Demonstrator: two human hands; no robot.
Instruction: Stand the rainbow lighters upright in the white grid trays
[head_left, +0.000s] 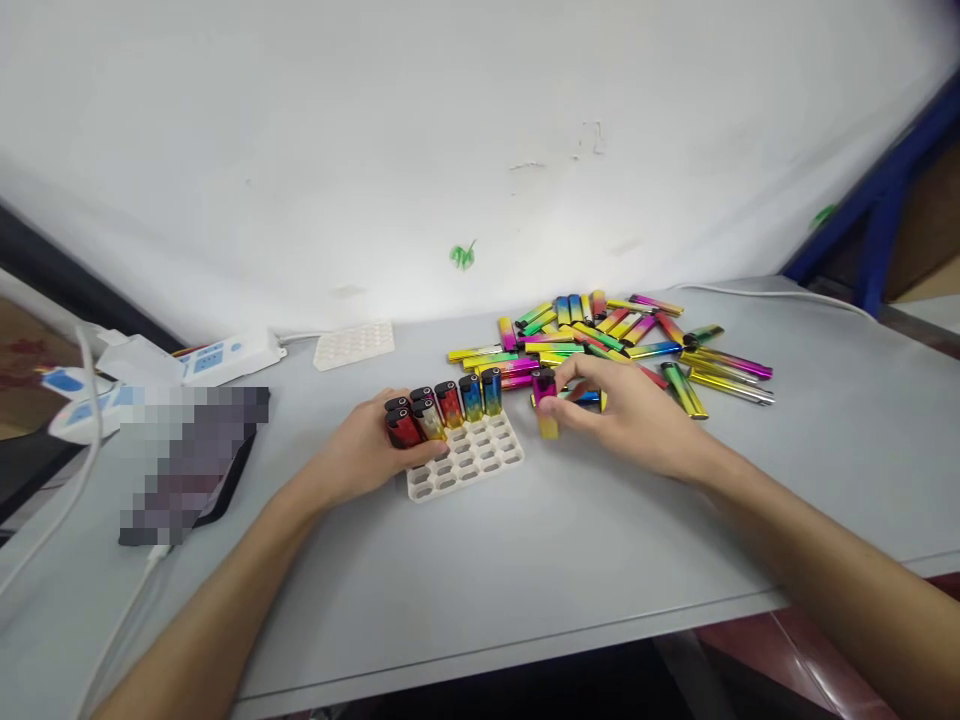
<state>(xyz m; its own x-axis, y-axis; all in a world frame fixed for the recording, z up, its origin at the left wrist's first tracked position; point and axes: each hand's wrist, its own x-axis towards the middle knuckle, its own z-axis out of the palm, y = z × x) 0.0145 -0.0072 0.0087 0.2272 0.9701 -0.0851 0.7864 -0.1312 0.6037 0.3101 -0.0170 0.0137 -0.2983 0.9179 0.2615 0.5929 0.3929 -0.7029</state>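
The right grip [624,408] pinches a magenta-and-yellow lighter [543,390] near its top, with the slotted tray [469,478] just left of that grip and loose lighters [585,335] behind it. The left grip [373,450] curls round the tray's left end, beside standing lighters [450,404]; its fingers are hidden, so I cannot tell how tightly it closes. I'd say a light pinch, held vertical, best leaves the lower end clear
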